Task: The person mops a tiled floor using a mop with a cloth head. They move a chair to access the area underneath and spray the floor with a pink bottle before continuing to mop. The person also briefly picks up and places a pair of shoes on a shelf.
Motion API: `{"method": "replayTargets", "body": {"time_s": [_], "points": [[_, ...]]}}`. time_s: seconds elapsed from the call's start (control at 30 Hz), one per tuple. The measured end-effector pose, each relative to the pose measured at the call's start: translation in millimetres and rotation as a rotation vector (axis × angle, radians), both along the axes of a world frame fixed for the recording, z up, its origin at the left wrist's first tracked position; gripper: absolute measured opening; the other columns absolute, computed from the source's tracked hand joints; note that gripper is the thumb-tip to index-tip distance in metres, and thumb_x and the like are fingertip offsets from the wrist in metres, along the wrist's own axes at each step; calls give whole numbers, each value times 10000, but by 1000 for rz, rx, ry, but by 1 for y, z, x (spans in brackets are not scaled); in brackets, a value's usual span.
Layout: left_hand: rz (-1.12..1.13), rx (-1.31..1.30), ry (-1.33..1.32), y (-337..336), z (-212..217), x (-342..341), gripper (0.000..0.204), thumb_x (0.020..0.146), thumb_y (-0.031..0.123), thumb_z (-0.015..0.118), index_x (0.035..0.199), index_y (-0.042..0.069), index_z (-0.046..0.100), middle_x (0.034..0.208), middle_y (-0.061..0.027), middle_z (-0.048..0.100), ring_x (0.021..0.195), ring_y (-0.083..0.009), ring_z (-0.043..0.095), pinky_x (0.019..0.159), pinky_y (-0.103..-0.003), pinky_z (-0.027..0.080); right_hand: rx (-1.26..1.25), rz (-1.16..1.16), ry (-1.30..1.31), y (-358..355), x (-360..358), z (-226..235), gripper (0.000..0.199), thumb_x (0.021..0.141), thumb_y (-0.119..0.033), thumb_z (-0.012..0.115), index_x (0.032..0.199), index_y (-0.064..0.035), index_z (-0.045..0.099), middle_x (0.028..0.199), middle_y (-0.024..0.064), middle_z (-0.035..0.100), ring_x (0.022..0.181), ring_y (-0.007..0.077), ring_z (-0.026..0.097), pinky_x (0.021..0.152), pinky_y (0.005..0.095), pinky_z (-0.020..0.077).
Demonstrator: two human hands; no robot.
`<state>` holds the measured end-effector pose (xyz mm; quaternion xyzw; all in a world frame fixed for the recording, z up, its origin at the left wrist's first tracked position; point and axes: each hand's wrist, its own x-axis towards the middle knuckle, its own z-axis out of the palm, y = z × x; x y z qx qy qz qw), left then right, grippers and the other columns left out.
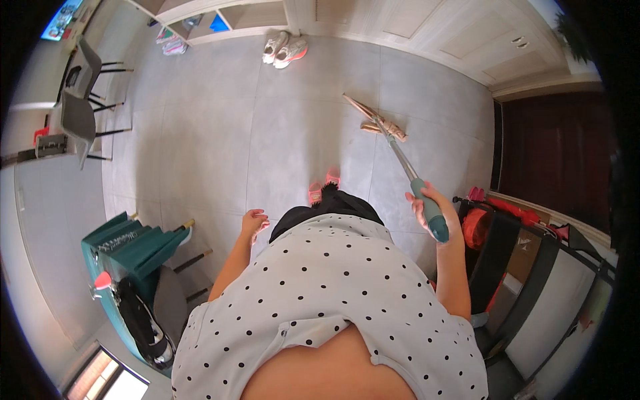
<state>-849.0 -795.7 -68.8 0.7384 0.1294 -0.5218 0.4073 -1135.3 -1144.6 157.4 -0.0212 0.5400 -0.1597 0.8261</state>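
**Apparently light, stiff-poled mop-like tool (400,155)**

Right hand (441,200) was wrapped round its green grip (435,225); left hand (253,224) hung half-open, nothing visible in it. Brown head (387,127) lay ahead-right, at or just above the gray floor (207,127). Pole probably smooth, slippery; grip was the likeliest hold.

Floor (207,133): large gray tiles, thin straight joints, curved by the lens toward the rim. Far side: low pale wood shelf unit (257,17) with open compartments; to its right, pale cabinet doors (407,17) with recessed panels. Right side: dark reddish-brown door (560,150). Upper left: two gray chairs (79,123) with slim dark legs. Lower left: another gray chair (171,303), partly hidden; near the rim, bright window (127,385) in dark frame. Lighting: soft, with blurred shadows across the tiles.
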Motion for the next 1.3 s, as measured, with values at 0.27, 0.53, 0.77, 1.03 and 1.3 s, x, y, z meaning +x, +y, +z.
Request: {"method": "replayTargets", "body": {"time_s": [0.27, 0.53, 0.77, 1.03, 1.3], "points": [[46, -17, 15, -51, 13, 43, 282, 776, 107, 512, 1046, 48, 461, 859, -74, 556, 699, -155, 572, 629, -271, 473, -170, 292, -125, -98, 20, 27, 163, 778, -130, 514, 917, -54, 478, 694, 145, 501, 511, 174, 499, 402, 225, 435], [213, 131, 102, 23, -29, 60, 285, 787, 161, 481, 1054, 64, 458, 884, -73, 562, 712, -169, 568, 621, -305, 468, -258, 726, -60, -202, 105, 70, 156, 829, -248, 467, 842, -94, 486, 632, 90, 491, 416, 88, 386, 314, 159, 288], [340, 234, 397, 72, -100, 119, 196, 774, 152, 471, 947, 63, 492, 861, -68, 556, 684, -184, 543, 618, -333, 463, -666, 99, -63, -279, 241, 71, 312, 844, -359, 469, 960, -74, 518, 648, 55, 476, 506, 134, 469, 408, 183, 397], [286, -17, 18, -85, -22, 313, 287, 782, 131, 470, 1061, 65, 445, 844, -72, 564, 684, -174, 572, 608, -294, 460, -1367, 348, 904, -449, 282, 2, 387, 744, -368, 630, 895, -20, 549, 699, 28, 521, 588, 83, 496, 483, 201, 427], [362, -32, -27, -144, -17, 391, 270, 800, 147, 456, 1055, 59, 441, 868, -84, 552, 678, -173, 561, 609, -287, 466, -1262, 602, 830, -529, 419, 30, 445, 725, -396, 623, 916, -4, 534, 765, 43, 541, 622, 102, 508, 508, 228, 442]]}}
